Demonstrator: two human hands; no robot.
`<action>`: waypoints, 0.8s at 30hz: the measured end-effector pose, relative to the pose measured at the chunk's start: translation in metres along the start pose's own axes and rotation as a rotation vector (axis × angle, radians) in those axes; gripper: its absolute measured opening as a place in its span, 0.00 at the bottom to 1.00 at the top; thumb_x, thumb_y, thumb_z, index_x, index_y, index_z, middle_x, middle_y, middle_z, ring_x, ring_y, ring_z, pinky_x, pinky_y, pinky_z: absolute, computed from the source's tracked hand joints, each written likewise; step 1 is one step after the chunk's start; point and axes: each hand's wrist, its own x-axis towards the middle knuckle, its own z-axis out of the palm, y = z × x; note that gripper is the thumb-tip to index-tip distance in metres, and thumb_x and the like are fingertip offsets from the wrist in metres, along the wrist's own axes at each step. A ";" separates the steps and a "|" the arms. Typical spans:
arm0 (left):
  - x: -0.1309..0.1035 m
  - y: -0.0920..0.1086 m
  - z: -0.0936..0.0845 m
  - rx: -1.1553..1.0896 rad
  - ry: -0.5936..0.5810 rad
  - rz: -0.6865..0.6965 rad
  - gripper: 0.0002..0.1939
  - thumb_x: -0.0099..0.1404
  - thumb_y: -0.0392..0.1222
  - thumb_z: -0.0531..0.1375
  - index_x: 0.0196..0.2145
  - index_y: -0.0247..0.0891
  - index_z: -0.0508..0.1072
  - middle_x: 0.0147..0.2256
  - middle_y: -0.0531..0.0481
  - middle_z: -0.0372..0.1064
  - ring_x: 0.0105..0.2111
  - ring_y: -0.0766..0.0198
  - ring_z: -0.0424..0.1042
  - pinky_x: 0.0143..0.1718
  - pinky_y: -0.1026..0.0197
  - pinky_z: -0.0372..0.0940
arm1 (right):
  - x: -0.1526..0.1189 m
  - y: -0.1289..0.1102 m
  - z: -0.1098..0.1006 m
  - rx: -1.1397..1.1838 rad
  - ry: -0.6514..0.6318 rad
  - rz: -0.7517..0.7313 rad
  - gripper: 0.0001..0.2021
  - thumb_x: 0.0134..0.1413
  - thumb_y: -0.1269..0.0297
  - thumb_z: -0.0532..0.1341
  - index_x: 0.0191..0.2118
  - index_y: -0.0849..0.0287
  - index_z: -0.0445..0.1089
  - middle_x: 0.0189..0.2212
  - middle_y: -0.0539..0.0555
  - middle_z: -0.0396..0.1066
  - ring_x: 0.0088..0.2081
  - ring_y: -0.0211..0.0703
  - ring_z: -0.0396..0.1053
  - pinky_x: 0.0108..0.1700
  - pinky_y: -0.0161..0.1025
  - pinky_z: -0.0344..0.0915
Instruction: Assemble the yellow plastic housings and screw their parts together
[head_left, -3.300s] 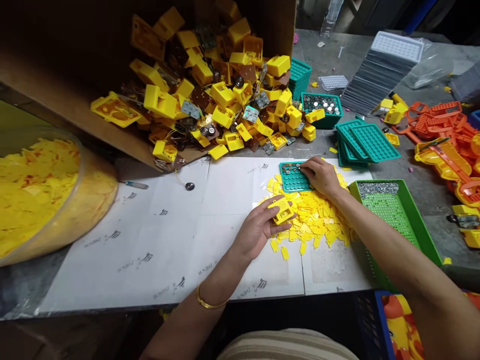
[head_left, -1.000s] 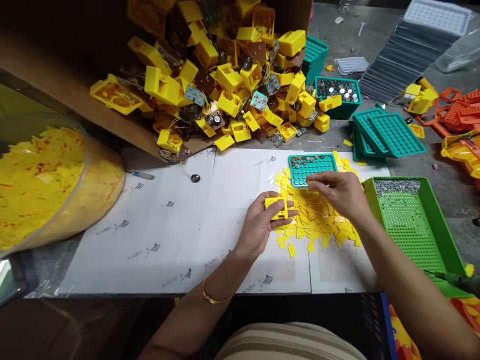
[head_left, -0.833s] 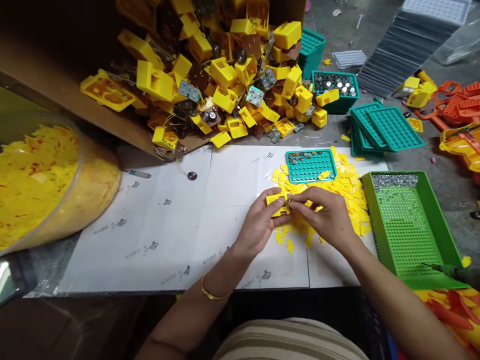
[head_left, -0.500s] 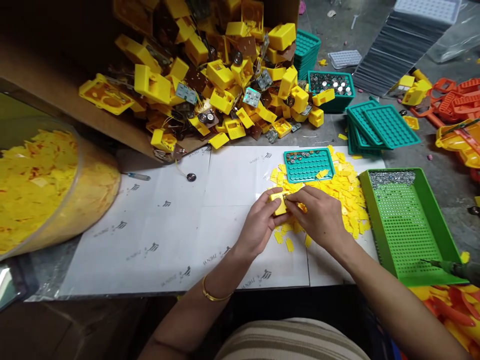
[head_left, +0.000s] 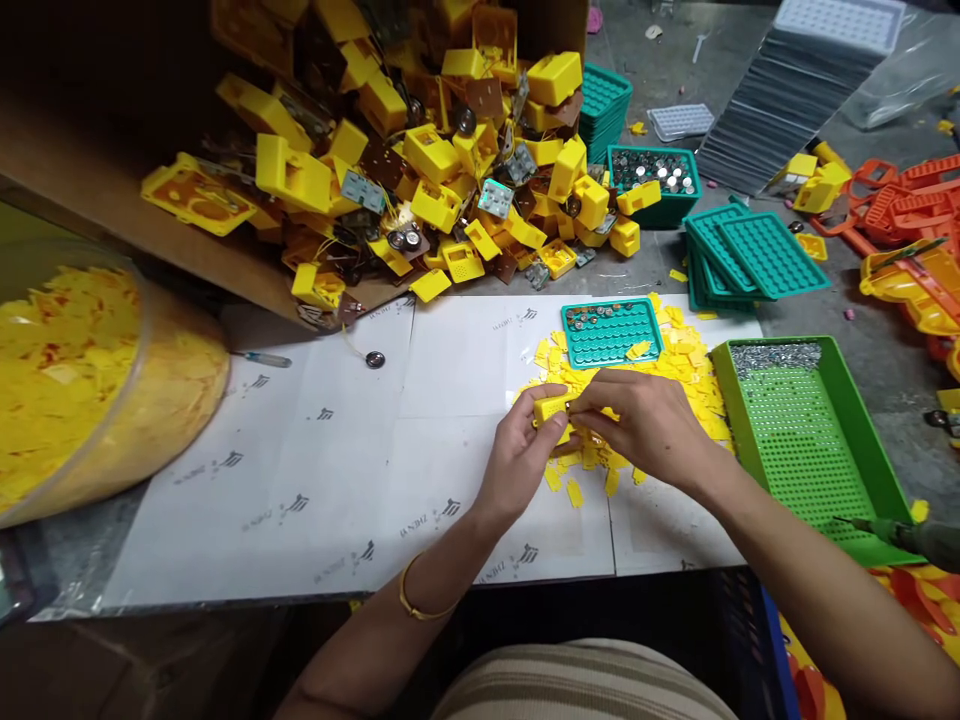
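Note:
My left hand (head_left: 514, 455) is closed around a small yellow plastic housing (head_left: 549, 407), with its thumb on the near face. My right hand (head_left: 651, 420) has its fingers pinched together against the housing's right side. Whatever lies between those fingertips is too small to make out. Just beyond my hands a teal tray (head_left: 611, 342) with rows of round pockets carries several button cells (head_left: 589, 318) along its far rows and a yellow piece on its right part. Flat yellow plastic pieces (head_left: 697, 385) are heaped under and around my right hand.
Yellow housings with wires (head_left: 431, 205) spill from a cardboard box (head_left: 150, 205) at the back. A tub of yellow pieces (head_left: 184, 370) stands left. On the right are a green basket (head_left: 810, 440) with screws, a power driver (head_left: 926, 540), and stacked teal trays (head_left: 772, 255).
The whole view has shifted slightly. My right hand's fingers have drawn in and bent more at the housing's side, while my left hand still grips the housing.

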 end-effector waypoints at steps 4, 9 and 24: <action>-0.003 0.003 -0.002 0.070 -0.074 0.070 0.17 0.60 0.47 0.61 0.45 0.39 0.67 0.40 0.49 0.72 0.36 0.63 0.73 0.38 0.59 0.71 | -0.002 0.004 -0.002 0.320 0.004 0.113 0.02 0.49 0.68 0.65 0.29 0.58 0.71 0.33 0.49 0.71 0.31 0.35 0.70 0.32 0.34 0.60; -0.009 0.007 0.000 0.087 -0.143 0.027 0.15 0.60 0.45 0.62 0.44 0.39 0.70 0.40 0.47 0.73 0.36 0.60 0.74 0.38 0.59 0.71 | -0.003 0.018 0.003 0.763 -0.153 0.205 0.11 0.45 0.66 0.66 0.38 0.59 0.69 0.38 0.53 0.72 0.31 0.38 0.72 0.29 0.34 0.67; 0.001 -0.001 0.015 -0.387 -0.055 -0.189 0.16 0.60 0.38 0.61 0.46 0.35 0.69 0.44 0.43 0.73 0.44 0.56 0.73 0.47 0.52 0.68 | -0.034 0.022 0.033 0.652 0.196 0.042 0.20 0.50 0.66 0.62 0.51 0.60 0.66 0.45 0.58 0.69 0.41 0.44 0.70 0.39 0.41 0.71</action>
